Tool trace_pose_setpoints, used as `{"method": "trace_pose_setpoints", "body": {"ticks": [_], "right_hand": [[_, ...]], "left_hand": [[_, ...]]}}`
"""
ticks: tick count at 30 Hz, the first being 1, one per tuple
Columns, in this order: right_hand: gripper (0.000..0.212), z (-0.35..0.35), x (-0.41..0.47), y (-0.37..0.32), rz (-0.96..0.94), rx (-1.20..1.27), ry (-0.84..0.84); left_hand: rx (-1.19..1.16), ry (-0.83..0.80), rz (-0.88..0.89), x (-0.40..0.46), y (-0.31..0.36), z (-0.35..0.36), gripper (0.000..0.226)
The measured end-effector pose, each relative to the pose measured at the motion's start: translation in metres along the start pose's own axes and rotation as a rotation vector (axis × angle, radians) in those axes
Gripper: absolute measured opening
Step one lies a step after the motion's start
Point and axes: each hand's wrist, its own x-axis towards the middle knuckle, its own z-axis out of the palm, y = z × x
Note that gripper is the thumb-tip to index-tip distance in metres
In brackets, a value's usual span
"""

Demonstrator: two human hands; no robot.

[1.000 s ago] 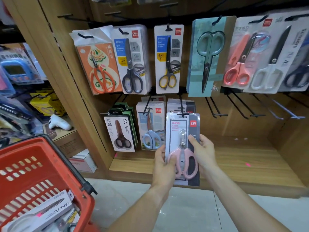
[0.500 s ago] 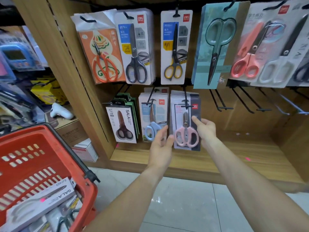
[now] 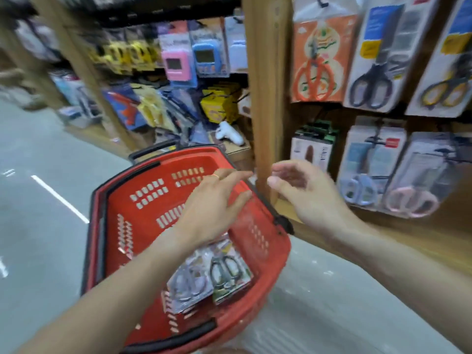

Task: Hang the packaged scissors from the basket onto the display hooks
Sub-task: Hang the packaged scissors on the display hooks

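A red plastic basket [image 3: 143, 200] stands on the floor at the centre. Packaged scissors [image 3: 209, 274] lie in its near right part, partly under my left forearm. My left hand [image 3: 212, 203] hovers over the basket with straight fingers and holds nothing. My right hand [image 3: 306, 192] is just right of the basket's rim, fingers loosely spread, empty. The pink-handled scissors pack [image 3: 419, 180] hangs on a lower display hook at the right, beside a blue-handled pack [image 3: 367, 162]. The picture is blurred by motion.
A wooden shelf post [image 3: 265, 98] rises between the basket and the scissors display. More scissors packs hang above: orange [image 3: 316, 60], grey [image 3: 380, 62], yellow [image 3: 447, 72]. Left shelves hold timers [image 3: 178, 65] and other packaged goods. Grey floor with a white line [image 3: 58, 198] lies left.
Both hands have let go of the pink scissors pack, which now hangs on its hook. They moved left toward the basket, and the view swung left and down.
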Motion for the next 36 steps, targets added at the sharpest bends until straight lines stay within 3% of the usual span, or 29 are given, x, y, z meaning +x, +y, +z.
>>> {"method": "trace_pose_setpoints", "body": {"ticks": [5,8,11,15,18,21,24,27,29,32,36], "right_hand": [[0.031,0.108,0.026,0.012,0.215,-0.201,-0.269],[0.023,0.154,0.041,0.03,0.433,-0.2,-0.332],[0.03,0.195,0.06,0.055,0.648,-0.124,-0.334],[0.036,0.241,0.077,0.078,0.799,-0.073,-0.312],[0.008,0.27,0.086,0.108,0.944,0.101,-0.2],[0.018,0.307,0.096,0.166,1.096,0.217,-0.208],[0.018,0.331,0.099,0.213,1.132,0.327,-0.168],[0.032,0.338,0.095,0.22,1.11,0.442,-0.124],[0.025,0.336,0.094,0.208,1.135,0.542,-0.073],[0.033,0.332,0.095,0.183,1.235,0.599,0.065],[0.023,0.315,0.101,0.143,1.2,0.537,-0.042]], "left_hand": [[0.168,-0.162,-0.267,-0.035,-0.106,-0.004,0.054],[0.207,-0.268,-0.367,-0.039,-0.14,0.001,0.061],[0.236,-0.355,-0.406,-0.031,-0.158,0.01,0.064],[0.275,-0.435,-0.454,-0.011,-0.174,0.034,0.063],[0.27,-0.497,-0.494,0.002,-0.19,0.06,0.058],[0.269,-0.527,-0.533,0.01,-0.21,0.087,0.054],[0.25,-0.56,-0.575,0.01,-0.228,0.105,0.056],[0.174,-0.594,-0.611,0.008,-0.241,0.111,0.06],[0.131,-0.599,-0.624,0.006,-0.241,0.108,0.061],[0.111,-0.592,-0.635,0.006,-0.236,0.096,0.057],[0.148,-0.483,-0.626,0.005,-0.225,0.072,0.057]]}}
